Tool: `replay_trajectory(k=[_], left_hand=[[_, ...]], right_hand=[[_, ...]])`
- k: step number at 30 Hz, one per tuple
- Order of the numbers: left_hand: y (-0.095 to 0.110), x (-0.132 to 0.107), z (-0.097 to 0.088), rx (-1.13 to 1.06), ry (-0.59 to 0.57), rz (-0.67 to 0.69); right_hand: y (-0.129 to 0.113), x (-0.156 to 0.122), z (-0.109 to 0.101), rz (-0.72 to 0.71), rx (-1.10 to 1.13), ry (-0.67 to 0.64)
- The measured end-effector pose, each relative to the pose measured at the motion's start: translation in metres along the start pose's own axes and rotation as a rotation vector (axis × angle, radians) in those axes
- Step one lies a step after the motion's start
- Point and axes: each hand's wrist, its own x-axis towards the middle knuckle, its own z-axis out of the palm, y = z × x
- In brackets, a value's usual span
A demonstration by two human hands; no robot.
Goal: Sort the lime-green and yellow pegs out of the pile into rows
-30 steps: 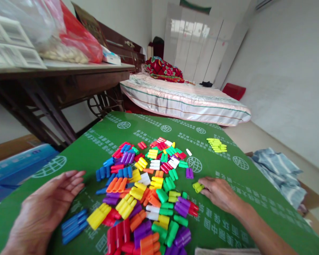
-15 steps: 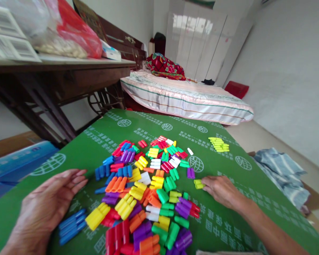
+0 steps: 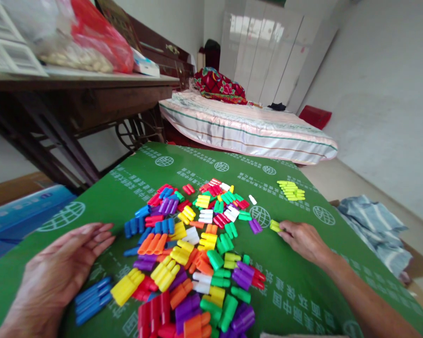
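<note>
Between the fingertips of my right hand (image 3: 303, 240) is a yellow-green plastic cap piece (image 3: 275, 226), held just right of a purple piece (image 3: 255, 226). My left hand (image 3: 68, 265) rests at the left of the green board (image 3: 134, 183), fingers stretched out and holding nothing. Close by it lie a blue piece (image 3: 93, 299) and a yellow piece (image 3: 127, 286). A wide heap of joined cap-shaped pieces in red, orange, purple, green, white, blue and yellow spreads over the middle, including a white block (image 3: 191, 235). Farther back on the right sits a group of yellow-green pieces (image 3: 291, 190).
A wooden sewing-machine table (image 3: 91, 89) with plastic bags (image 3: 100, 37) stands at the left. Behind the board is a bed (image 3: 246, 126) with a red floral quilt (image 3: 220, 87). Blue striped cloth (image 3: 372, 230) lies at the right; a blue box (image 3: 24, 220) is at lower left.
My right hand has moved away from me and slightly right with the yellow-green piece. The purple piece beside it has turned a little. My left hand stays almost in place.
</note>
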Motion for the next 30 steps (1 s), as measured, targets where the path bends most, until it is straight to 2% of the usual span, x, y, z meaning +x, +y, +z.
replay_trajectory(k=[5,9,14,18,22,26,30], left_hand=[[0.001,0.000,-0.002,0.018,-0.005,0.001],[0.000,0.002,-0.002,0.032,-0.011,-0.009],[0.001,0.003,0.000,0.020,0.025,-0.031],[0.001,0.004,-0.001,0.017,0.035,-0.050],[0.001,0.003,-0.001,0.011,0.042,-0.044],[0.003,0.000,0.002,-0.003,0.042,-0.038],[0.003,0.001,0.002,-0.004,0.044,-0.045]], right_hand=[[0.030,0.019,0.002,0.219,-0.054,0.093],[0.051,0.040,-0.005,0.371,-0.079,0.135],[0.063,0.060,-0.019,0.471,-0.007,0.092],[0.061,0.061,-0.016,0.502,0.081,0.034],[0.056,0.055,-0.008,0.506,0.190,-0.045],[0.061,0.051,-0.009,0.462,0.136,0.015],[0.066,0.049,-0.007,0.213,0.057,0.043]])
